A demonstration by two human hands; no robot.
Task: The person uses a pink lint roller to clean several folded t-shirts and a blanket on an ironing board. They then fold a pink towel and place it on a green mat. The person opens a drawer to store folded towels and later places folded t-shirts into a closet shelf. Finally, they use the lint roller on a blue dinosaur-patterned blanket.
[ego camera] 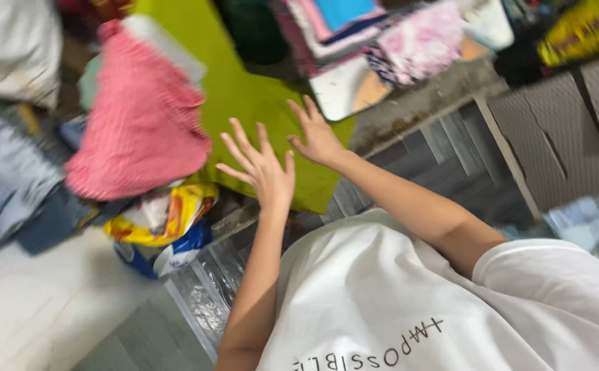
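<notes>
A lime-green folded cloth [244, 96] lies spread in front of me on a raised ledge. My left hand [262, 168] rests flat on its near part with the fingers apart. Beside it, my right hand [317, 134] presses flat on the same cloth a little farther up, fingers spread. Neither hand grips anything. A pink-red checked cloth [141, 120] lies bunched just left of the green one. My white shirt [409, 302] fills the lower right of the view.
A stack of folded coloured fabrics [354, 31] sits beyond the green cloth. Yellow and blue plastic bags [165, 227] lie under the pink cloth. Denim and other clothes [11, 178] pile up at left. A grey patterned cabinet [560, 130] stands at right.
</notes>
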